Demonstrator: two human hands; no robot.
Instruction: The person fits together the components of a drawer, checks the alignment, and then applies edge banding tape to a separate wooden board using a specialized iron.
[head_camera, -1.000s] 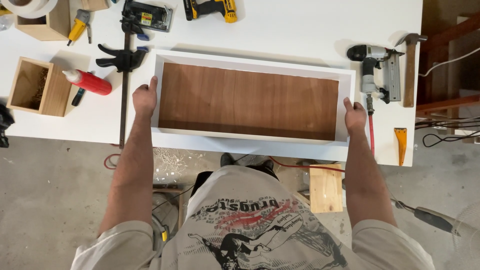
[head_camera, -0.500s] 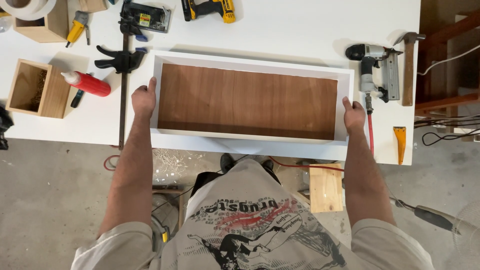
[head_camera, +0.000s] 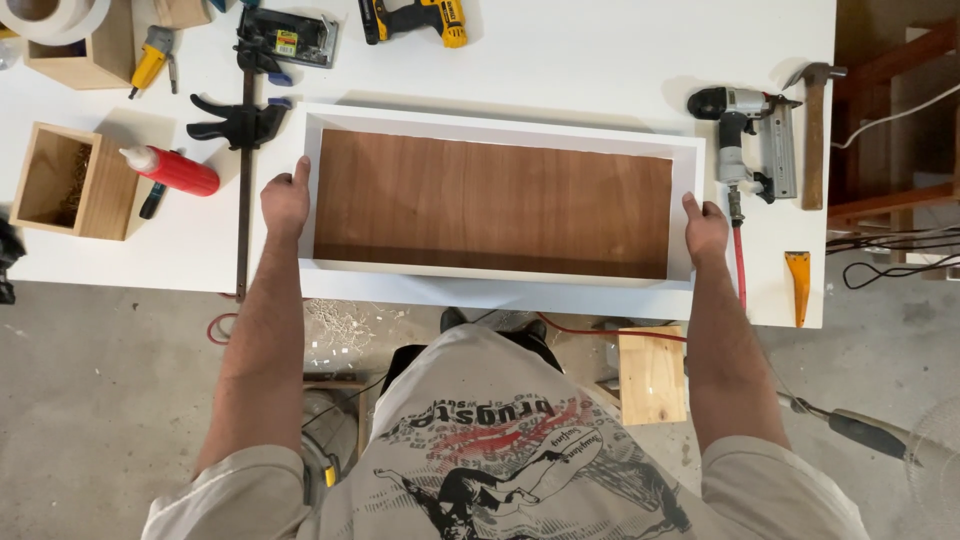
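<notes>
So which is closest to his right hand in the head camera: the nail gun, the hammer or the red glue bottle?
1. Nail gun, just beyond the right hand.
2. Hammer, farther right, past the nail gun.
3. Red glue bottle, far across the table, on the left.

We see a long, shallow white box (head_camera: 500, 125) with a reddish-brown wood-grain bottom, lying flat and open side up on the white table (head_camera: 620, 50), long sides running nine to three o'clock, near the six o'clock edge.

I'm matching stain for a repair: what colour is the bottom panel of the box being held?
Reddish-brown wood grain on the bottom panel, framed by white sides; head view.
</notes>
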